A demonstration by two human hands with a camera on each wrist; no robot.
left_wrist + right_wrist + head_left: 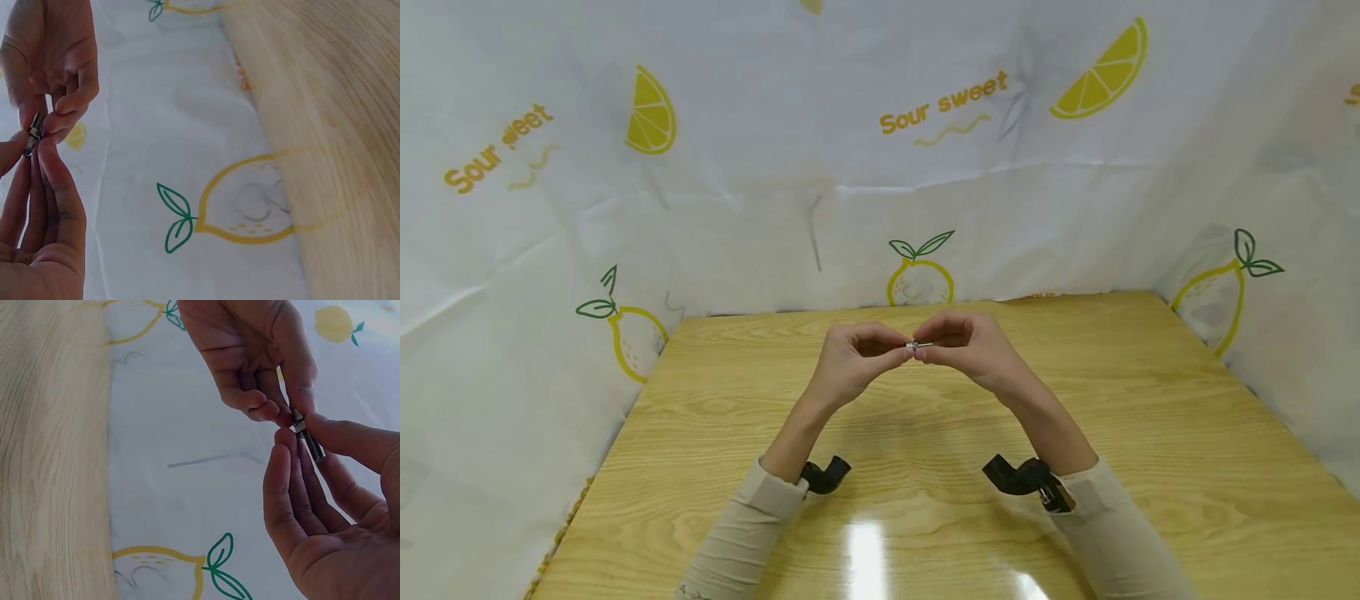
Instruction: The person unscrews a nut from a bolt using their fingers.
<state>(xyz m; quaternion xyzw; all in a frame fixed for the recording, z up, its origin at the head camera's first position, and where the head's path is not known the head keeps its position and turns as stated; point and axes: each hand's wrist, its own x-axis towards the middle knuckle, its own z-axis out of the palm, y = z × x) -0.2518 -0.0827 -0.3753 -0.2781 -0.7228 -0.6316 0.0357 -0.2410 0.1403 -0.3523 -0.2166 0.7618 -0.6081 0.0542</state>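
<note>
A small silvery metal bolt [916, 344] is held between both hands, above the table. My left hand [842, 367] pinches one end between thumb and fingertips. From the other side my right hand [977, 354] pinches it, thumb against a wider nut-like collar. In the right wrist view the threaded shank of the bolt [314, 448] points toward the right palm [350, 531]. The left wrist view shows the bolt [34, 132] at a slant between the two hands' fingertips, which partly hide it.
A wood-grain table [737, 417] lies beneath the hands. White cloth [760, 233] printed with lemons closes in the back and sides. Each wrist carries a black curved mount, one on the left [826, 475] and one on the right [1018, 477].
</note>
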